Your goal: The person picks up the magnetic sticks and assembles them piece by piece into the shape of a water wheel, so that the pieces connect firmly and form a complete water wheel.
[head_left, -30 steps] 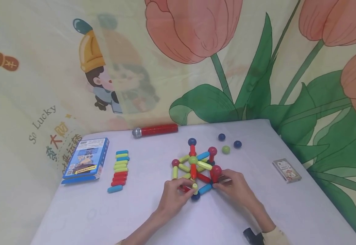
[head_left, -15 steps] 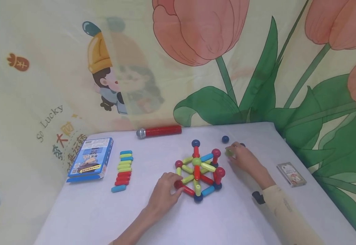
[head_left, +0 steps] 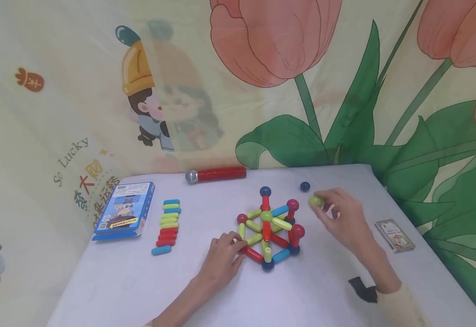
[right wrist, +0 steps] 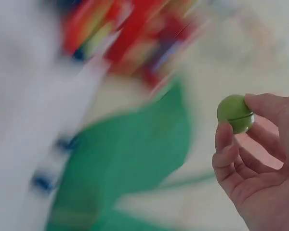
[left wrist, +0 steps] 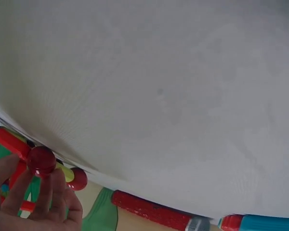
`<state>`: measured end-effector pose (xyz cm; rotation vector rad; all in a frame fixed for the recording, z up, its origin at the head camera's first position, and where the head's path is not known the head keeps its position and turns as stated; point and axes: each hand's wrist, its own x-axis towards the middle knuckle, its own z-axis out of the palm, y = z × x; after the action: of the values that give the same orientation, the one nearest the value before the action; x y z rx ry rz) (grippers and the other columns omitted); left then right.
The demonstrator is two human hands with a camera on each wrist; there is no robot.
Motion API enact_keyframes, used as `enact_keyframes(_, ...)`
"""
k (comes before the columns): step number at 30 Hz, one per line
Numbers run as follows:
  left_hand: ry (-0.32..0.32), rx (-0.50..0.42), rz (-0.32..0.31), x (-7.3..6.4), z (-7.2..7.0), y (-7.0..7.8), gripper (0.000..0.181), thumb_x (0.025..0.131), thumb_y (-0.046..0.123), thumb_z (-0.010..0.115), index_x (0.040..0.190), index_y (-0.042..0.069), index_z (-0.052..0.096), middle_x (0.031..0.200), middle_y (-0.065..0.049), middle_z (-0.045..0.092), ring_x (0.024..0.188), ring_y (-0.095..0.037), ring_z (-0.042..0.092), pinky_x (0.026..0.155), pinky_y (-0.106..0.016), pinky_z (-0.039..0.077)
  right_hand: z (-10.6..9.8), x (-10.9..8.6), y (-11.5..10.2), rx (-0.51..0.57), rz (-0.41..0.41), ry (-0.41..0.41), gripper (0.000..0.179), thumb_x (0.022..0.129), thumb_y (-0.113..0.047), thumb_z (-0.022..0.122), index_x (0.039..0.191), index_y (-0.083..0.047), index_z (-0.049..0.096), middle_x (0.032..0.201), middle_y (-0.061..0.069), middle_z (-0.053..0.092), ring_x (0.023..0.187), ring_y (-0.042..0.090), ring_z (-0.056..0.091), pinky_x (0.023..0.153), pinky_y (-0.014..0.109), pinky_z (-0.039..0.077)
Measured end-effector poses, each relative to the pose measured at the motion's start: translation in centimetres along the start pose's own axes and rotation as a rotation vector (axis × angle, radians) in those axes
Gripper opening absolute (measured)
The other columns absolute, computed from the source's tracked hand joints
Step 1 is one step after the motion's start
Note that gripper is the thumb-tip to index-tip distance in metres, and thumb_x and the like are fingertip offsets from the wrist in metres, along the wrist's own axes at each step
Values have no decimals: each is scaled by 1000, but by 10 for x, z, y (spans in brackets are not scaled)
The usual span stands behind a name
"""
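A toy structure of coloured magnetic rods and balls stands on the table, with red, green and blue rods [head_left: 280,257] and a green ball [head_left: 266,216] at its top centre. My left hand [head_left: 221,258] is at its near left corner, thumb and fingers around a dark red ball [left wrist: 41,160] that is mostly hidden in the head view. Right of the structure, my right hand [head_left: 346,220] pinches a loose green ball [right wrist: 235,114] between thumb and fingertips, raised above the table. An upright green rod [head_left: 267,253] stands on the structure's front blue ball [head_left: 268,265].
Loose rods [head_left: 168,230] lie in a column at left, beside a blue box [head_left: 125,209]. A red microphone-shaped object [head_left: 217,174] lies at the back. One blue ball [head_left: 305,186] rests behind the right hand; a small card box [head_left: 394,235] lies far right.
My right hand has left the structure, reached to the loose balls and lifted the green one. My left hand has shifted from the upright front rod to the red ball at the left corner.
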<state>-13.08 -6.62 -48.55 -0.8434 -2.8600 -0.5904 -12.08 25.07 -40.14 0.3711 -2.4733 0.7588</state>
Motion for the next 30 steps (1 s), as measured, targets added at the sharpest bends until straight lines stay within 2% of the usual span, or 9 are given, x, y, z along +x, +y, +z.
enact_keyframes(1,0,-8,-2,0,-1,0,39,90,22,90,127,13,79,121,-3,68,111,-20,64,85,-34,50,0,-7,-17,37,-68,17,42,82,4,91,121,-3,76,107,8,74,81,18,67,64,26,56)
enact_keyframes(3,6,-16,-6,0,-2,0,40,90,22,91,127,13,79,121,-3,68,111,-19,64,84,-33,49,8,-20,-46,112,-162,-22,47,79,2,94,122,-6,76,111,3,75,84,13,69,66,21,58)
enact_keyframes(5,15,-21,-5,0,-3,0,40,90,23,91,127,13,79,121,-3,68,111,-19,64,84,-33,49,24,-33,-65,152,-183,-94,52,77,-1,96,124,-8,74,116,0,74,93,10,71,72,20,61)
enact_keyframes(7,19,-25,2,-1,-4,0,41,89,23,91,127,12,79,121,-4,68,110,-19,65,83,-32,49,41,-43,-73,142,-166,-127,54,75,-3,99,122,-9,72,118,-1,73,98,10,72,78,22,62)
enact_keyframes(13,6,-15,12,-2,-4,0,43,89,26,91,129,12,78,123,-4,69,111,-19,65,84,-33,51,74,-56,-71,73,-150,-68,59,66,-3,104,113,-7,68,110,1,71,93,11,71,77,27,64)
enact_keyframes(18,-4,-13,19,-3,-3,0,44,90,27,91,129,12,78,124,-4,69,113,-20,66,86,-35,52,81,-61,-70,33,-159,-41,63,62,-5,106,111,-8,67,108,1,69,97,13,74,79,26,64)
enact_keyframes(22,17,-21,24,-4,-2,2,44,90,28,91,129,12,78,129,-6,68,118,-22,62,87,-36,53,83,-64,-73,40,-85,-41,64,65,-6,105,115,-7,66,108,2,72,98,14,75,79,30,65)
enact_keyframes(26,41,-118,57,-5,-1,13,45,92,28,89,132,13,77,136,-5,68,125,-21,58,89,-35,52,86,-70,-76,85,17,-48,63,71,-5,102,121,-7,62,109,4,76,95,16,76,76,31,65)
enact_keyframes(30,29,-258,98,-5,-2,27,34,94,23,86,126,12,80,132,0,74,123,-17,60,87,-30,47,89,-73,-75,160,50,-33,61,77,-3,97,123,-7,58,112,6,79,97,18,77,76,32,65)
